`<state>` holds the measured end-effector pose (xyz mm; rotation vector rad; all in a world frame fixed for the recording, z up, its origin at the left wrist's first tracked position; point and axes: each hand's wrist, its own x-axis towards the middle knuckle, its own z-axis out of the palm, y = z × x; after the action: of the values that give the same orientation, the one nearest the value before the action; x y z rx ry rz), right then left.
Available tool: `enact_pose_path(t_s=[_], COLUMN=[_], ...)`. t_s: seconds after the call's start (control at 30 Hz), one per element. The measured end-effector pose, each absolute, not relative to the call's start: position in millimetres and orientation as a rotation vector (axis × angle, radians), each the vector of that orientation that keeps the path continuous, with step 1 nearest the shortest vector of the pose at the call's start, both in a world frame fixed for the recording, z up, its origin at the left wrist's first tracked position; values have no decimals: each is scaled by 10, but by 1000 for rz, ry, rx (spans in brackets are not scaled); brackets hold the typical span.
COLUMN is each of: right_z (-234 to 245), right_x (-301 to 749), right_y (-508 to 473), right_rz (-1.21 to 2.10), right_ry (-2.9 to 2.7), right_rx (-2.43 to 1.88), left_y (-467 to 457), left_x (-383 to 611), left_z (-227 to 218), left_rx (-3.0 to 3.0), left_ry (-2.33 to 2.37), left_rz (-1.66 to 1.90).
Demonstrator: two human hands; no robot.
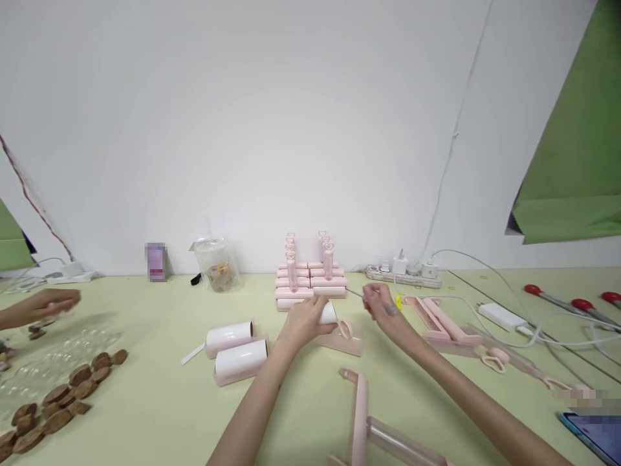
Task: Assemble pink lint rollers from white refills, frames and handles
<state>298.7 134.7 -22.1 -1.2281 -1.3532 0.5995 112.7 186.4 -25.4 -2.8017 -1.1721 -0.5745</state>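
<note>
U-shaped pale-pink plastic frame (pixel 359 411): lay well before the stacked pink-and-white rollers (pixel 327 283), no roll fitted. Two glossy white cylindrical rolls (pixel 241 362): lay loose, front-left of stack, apparently pending. Left hand (pixel 301 321): just before stack, clamped on third white roll (pixel 328 313). Right hand (pixel 380 304): front-right of stack, closed on slim rod (pixel 355 293). Stack: apparently finished.

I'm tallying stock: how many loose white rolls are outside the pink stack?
3: a front roll and a rear roll on the table, left of the left hand, which holds a third roll. Others may be hidden.
</note>
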Motion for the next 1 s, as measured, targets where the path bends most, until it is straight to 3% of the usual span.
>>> enact_pose_path(t_s=[0.3, 0.63, 1.0], right_z=[89, -76, 445], right_x=[3049, 2958, 3195], right_y=[1251, 1278, 969], right_rz=[541, 536, 446], right_ry=[-1268, -1266, -1036], right_rx=[-1244, -1244, -914], left_y=[1743, 1708, 1822], left_x=[1529, 1703, 1535], left_z=[-137, -95, -441], left_rx=[-2860, -2861, -2967], left_ry=[-1153, -1156, -953], left_rz=[-833, -945, -314])
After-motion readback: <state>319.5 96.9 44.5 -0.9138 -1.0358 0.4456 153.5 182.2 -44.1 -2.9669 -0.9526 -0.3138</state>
